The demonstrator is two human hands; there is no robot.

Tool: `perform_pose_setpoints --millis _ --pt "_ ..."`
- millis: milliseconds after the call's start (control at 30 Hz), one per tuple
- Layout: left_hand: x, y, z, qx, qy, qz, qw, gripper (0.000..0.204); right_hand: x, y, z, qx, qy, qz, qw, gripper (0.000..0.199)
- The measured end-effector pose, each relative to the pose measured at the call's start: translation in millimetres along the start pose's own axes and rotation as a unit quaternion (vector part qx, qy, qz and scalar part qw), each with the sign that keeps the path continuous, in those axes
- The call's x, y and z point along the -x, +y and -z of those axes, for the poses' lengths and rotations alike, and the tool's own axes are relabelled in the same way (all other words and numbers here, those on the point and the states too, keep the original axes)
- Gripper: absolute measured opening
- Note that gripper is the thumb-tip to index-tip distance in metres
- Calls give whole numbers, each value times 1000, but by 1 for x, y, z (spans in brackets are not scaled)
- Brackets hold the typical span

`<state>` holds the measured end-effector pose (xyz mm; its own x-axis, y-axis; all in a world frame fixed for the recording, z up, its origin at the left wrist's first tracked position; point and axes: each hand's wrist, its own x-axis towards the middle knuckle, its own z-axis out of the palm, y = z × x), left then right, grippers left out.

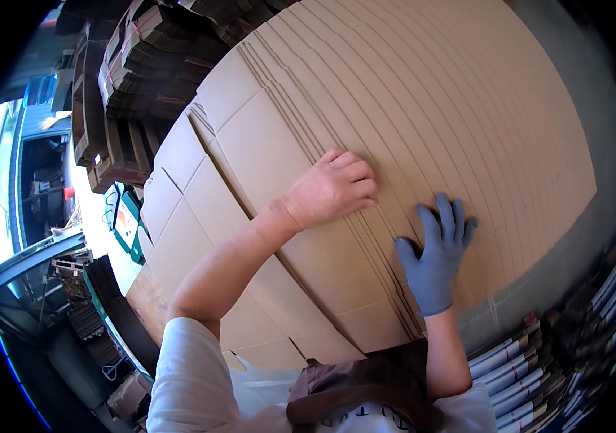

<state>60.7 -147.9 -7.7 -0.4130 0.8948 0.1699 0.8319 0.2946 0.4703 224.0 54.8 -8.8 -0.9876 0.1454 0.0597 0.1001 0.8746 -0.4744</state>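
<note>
Flattened cardboard boxes (394, 108): big fanned stack, fills frame centre out to 1 o'clock. Likely stiff, light per sheet, heavy as bundle; faces dry, probably slide over each other; best taken at exposed stepped edges.

Look: plain brown, scored flaps, slots at 8 o'clock end.

Left hand (333, 189), bare: fingers curled, pressed together, hooking sheet edges.

Right hand (434, 256), blue glove: fingers spread flat on top sheet.

More bundled stacks (142, 65) at 11 o'clock.

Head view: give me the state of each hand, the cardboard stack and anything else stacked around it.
left hand: bare, fingers curled, gripping edges in the stack
right hand: blue-gloved, open, pressed flat on the stack
flattened cardboard boxes: unfolded, lying staggered in a large stack
bundled cardboard stacks: flat, strapped, piled on pallets
striped flat bundles: piled at lower right
</note>
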Motion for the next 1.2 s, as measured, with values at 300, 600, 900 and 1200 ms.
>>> perform_pose_setpoints --millis 300,600,900,1200 --pt "0 -1 2 16 -4 2 1000 15 1 2 0 -4 -6 -3 1000 62" --pt "6 1 2 13 -19 13 1000 15 1 6 1 0 -4 -5 1000 60" --pt "8 -1 0 22 -6 5 1000 15 1 7 -1 3 -1 -2 1000 60" --pt "9 0 2 27 -7 7 1000 15 1 7 0 -1 0 0 1000 61"
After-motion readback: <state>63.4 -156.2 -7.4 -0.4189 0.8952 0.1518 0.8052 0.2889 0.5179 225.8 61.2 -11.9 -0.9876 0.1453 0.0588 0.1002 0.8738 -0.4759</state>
